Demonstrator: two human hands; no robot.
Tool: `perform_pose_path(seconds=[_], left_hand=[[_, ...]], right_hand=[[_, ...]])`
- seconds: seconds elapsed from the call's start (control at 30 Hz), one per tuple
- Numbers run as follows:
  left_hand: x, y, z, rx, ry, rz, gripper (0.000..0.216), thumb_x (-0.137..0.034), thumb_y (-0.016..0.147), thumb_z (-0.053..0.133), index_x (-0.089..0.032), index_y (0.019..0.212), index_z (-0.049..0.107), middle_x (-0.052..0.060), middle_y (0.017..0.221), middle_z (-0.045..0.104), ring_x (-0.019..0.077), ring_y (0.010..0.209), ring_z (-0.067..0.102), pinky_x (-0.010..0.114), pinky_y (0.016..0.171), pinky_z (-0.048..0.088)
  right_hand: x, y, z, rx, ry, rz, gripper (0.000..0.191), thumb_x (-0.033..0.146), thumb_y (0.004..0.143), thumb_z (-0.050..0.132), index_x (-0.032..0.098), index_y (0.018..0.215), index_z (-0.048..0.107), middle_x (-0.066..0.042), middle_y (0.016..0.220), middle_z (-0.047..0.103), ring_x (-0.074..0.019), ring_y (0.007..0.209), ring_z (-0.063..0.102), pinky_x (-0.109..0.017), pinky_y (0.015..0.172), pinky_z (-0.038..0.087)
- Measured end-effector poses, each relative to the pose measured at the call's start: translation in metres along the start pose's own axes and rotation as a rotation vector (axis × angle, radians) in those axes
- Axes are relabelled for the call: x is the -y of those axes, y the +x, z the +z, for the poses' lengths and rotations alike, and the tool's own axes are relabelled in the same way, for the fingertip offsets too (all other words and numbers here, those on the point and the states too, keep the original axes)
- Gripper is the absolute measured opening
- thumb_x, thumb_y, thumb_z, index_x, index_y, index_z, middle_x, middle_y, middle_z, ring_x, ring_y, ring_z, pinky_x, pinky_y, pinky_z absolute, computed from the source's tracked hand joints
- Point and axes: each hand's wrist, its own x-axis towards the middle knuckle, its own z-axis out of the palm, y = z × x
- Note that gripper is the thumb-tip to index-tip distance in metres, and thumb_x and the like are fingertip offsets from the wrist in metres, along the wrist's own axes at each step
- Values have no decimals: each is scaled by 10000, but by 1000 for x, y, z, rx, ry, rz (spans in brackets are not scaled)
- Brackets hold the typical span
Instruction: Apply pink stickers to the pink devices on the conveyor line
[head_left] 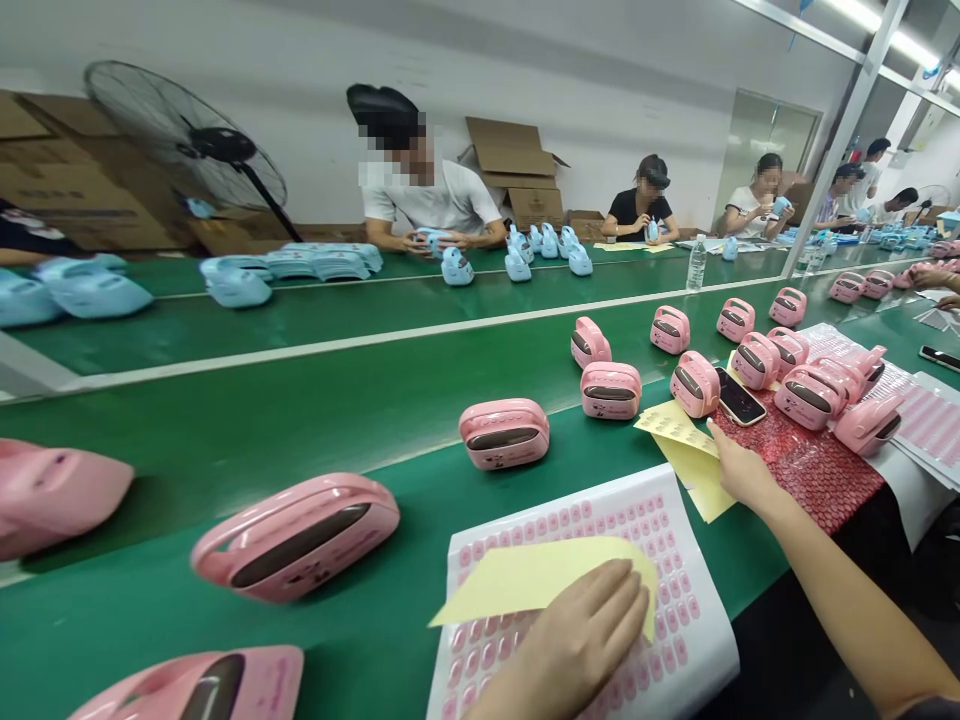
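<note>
My left hand (592, 622) is closed on a plain yellow sheet (510, 578), whose right end bends up around the fingers. Beneath it lies a white sheet of pink oval stickers (671, 570), partly covered by the hand and yellow paper. At the right, my right hand (742, 468) grips the edge of a yellow sticker sheet (671, 428) bearing rows of small marks; its lower fingers are hidden. Just beyond that hand are a pink handled device (694, 385) and a phone (739, 396). Another pink device (504, 435) stands behind the sticker sheet.
Several pink devices (300, 537) line the green bench. A red textured mat (825, 475) and more sticker sheets (926, 410) lie at right. Across the belt (420, 365), people handle light-blue devices (457, 267). A water bottle (696, 264) stands near the divider; a fan (217, 145) is behind.
</note>
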Motion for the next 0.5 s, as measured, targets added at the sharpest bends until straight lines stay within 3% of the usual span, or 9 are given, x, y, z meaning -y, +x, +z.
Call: perform_pose_path(seconds=[0.1,0.2,0.27,0.37,0.4,0.5], left_hand=[[-4,25,-1,-213,-102,153,262,-82,891,366,-102,939,623,60,906,719,186,945,610,330,914,446],[-4,43,27,-257,-202,214,214,-113,880,425,-140,909,635,32,977,714,179,1058,562,318,973,392],[3,52,58,-164,-312,196,213,-113,875,439,-184,846,638,-3,989,713,171,1100,541,344,1003,365],[19,64,102,35,-439,-51,210,-66,781,528,-222,690,635,8,983,710,206,1141,519,457,1017,330],[24,67,113,84,-460,-145,188,-57,737,562,-223,706,643,31,1023,694,225,1154,508,480,1011,330],[32,75,128,115,-444,-246,301,10,714,506,-200,880,642,61,948,700,214,1071,568,507,983,352]], right_hand=[[-10,0,-9,-15,52,49,668,26,799,334,130,1427,134,-151,1053,650,-248,902,638,-301,727,422],[-14,-3,-18,-49,146,49,649,57,818,326,130,1428,117,-133,979,680,-229,849,651,-275,677,419],[-15,-6,-23,-79,201,30,631,74,832,315,135,1427,114,-128,972,684,-219,836,654,-261,657,417],[-16,-10,-28,-119,221,55,631,73,831,323,135,1425,119,-128,967,684,-216,821,654,-253,637,411],[-16,-11,-30,-129,221,74,635,72,830,329,129,1425,116,-126,952,687,-215,811,654,-251,627,408],[-17,-17,-34,-160,221,105,624,72,833,332,97,1420,121,-120,887,691,-212,788,652,-246,612,403]])
